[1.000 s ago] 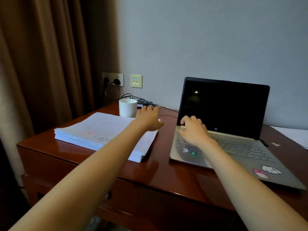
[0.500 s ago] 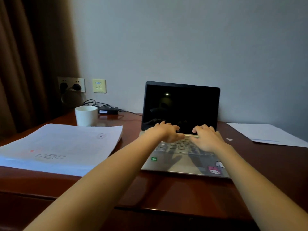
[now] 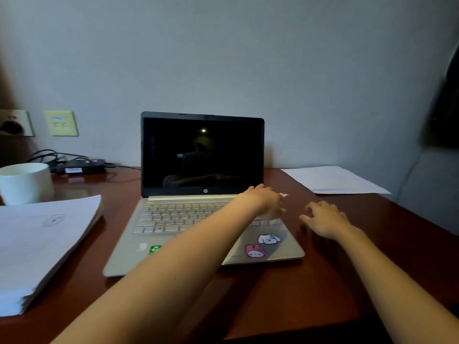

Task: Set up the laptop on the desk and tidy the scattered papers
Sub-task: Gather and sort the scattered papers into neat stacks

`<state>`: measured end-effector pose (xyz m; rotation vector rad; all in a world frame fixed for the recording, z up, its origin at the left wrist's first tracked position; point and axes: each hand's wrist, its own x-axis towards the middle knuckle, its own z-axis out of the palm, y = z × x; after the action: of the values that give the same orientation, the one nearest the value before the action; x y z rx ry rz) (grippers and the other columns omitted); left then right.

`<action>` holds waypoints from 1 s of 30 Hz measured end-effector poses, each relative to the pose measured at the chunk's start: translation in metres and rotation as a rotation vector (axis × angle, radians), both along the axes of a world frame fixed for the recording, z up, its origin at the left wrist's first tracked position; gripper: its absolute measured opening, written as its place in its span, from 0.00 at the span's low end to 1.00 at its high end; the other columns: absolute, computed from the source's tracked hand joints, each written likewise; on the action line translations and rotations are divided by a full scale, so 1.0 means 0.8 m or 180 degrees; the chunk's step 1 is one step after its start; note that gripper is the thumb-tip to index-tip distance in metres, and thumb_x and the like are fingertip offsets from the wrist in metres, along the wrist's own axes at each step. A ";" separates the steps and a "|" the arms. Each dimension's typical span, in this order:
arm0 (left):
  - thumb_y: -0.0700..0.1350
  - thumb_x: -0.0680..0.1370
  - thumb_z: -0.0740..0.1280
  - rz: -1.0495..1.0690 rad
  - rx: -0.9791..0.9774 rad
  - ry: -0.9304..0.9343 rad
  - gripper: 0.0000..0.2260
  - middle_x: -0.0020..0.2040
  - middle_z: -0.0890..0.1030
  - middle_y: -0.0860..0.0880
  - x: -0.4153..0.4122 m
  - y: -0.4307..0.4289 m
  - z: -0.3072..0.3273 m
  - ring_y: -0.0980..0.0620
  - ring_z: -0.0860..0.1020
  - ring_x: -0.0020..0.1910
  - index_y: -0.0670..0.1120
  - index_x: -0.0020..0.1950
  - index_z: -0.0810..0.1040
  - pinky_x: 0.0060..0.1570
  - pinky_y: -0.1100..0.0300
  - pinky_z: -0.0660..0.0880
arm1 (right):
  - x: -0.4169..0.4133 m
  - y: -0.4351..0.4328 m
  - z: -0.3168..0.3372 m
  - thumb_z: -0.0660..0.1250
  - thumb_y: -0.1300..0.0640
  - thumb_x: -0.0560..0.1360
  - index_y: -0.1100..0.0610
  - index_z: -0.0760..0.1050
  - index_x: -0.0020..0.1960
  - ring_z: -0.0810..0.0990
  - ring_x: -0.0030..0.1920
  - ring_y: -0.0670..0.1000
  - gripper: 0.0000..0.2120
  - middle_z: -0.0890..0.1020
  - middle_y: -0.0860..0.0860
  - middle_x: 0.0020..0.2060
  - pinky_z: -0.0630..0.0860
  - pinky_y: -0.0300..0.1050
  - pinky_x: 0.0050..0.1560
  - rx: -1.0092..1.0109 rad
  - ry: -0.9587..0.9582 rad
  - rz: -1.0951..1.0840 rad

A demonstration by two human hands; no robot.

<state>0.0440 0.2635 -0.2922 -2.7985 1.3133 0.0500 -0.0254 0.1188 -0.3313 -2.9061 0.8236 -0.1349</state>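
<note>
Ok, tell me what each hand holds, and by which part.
Nothing is held. The left hand is over the laptop, the right hand over the desk beside it, both empty.

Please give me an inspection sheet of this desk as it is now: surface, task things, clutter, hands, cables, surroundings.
Surface: glossy red-brown desk.
Job's things: laptop open, screen dark; paper stack left of it; loose sheets at right rear.
Clutter: white cup behind the stack; white scrap by the laptop's right hinge.
Hands: left hand over the laptop's right side, right hand over the desk beside it; both hold nothing.
Cables: power adapter behind the cup, cable running behind the laptop; end hidden.
Surroundings: grey wall, wall sockets at left; blurred dark object at right.
</note>
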 end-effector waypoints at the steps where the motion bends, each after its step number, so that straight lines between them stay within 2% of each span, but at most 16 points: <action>1: 0.56 0.81 0.54 -0.0043 0.0064 -0.0037 0.24 0.76 0.59 0.45 -0.001 -0.010 -0.002 0.43 0.54 0.75 0.50 0.75 0.61 0.72 0.48 0.55 | -0.003 -0.008 -0.002 0.56 0.45 0.79 0.52 0.66 0.68 0.63 0.70 0.59 0.20 0.66 0.56 0.70 0.62 0.52 0.67 0.0009 0.0026 -0.0036; 8: 0.56 0.81 0.54 -0.0235 0.0278 -0.0040 0.23 0.77 0.54 0.43 0.000 -0.069 -0.020 0.43 0.50 0.76 0.51 0.75 0.61 0.73 0.47 0.51 | -0.012 -0.058 -0.021 0.51 0.43 0.80 0.50 0.61 0.72 0.59 0.72 0.59 0.23 0.61 0.56 0.73 0.58 0.53 0.70 0.0147 0.0120 -0.0232; 13: 0.57 0.81 0.54 -0.0273 0.0436 0.0026 0.24 0.77 0.54 0.42 0.015 -0.112 -0.039 0.41 0.49 0.76 0.50 0.76 0.61 0.73 0.46 0.51 | -0.005 -0.086 -0.035 0.49 0.42 0.80 0.47 0.60 0.73 0.56 0.74 0.57 0.22 0.59 0.55 0.74 0.56 0.53 0.71 0.0204 -0.0031 -0.0258; 20: 0.56 0.82 0.50 -0.0228 0.0148 0.0669 0.23 0.78 0.48 0.45 0.047 -0.169 -0.061 0.42 0.49 0.77 0.56 0.77 0.52 0.73 0.44 0.49 | 0.017 -0.121 -0.043 0.50 0.46 0.81 0.46 0.63 0.71 0.57 0.74 0.55 0.19 0.60 0.53 0.74 0.56 0.50 0.71 0.0223 -0.0372 -0.0323; 25: 0.53 0.83 0.48 -0.0167 0.0024 0.0571 0.22 0.78 0.46 0.45 0.062 -0.204 -0.066 0.42 0.47 0.77 0.55 0.77 0.52 0.74 0.42 0.47 | 0.030 -0.137 -0.044 0.51 0.47 0.81 0.46 0.64 0.71 0.57 0.74 0.55 0.19 0.60 0.53 0.74 0.56 0.49 0.71 0.0234 -0.0451 -0.0276; 30: 0.50 0.82 0.48 -0.0101 -0.0060 0.0224 0.21 0.78 0.50 0.44 0.082 -0.243 -0.073 0.42 0.50 0.76 0.52 0.77 0.58 0.72 0.41 0.50 | 0.036 -0.147 -0.046 0.52 0.49 0.81 0.47 0.67 0.69 0.60 0.72 0.55 0.18 0.63 0.54 0.73 0.59 0.50 0.69 0.0267 -0.0598 -0.0335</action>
<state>0.1096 0.0695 -0.3506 -2.8152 1.3801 0.1364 0.0031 0.0013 -0.3679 -2.7212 0.9247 -0.3673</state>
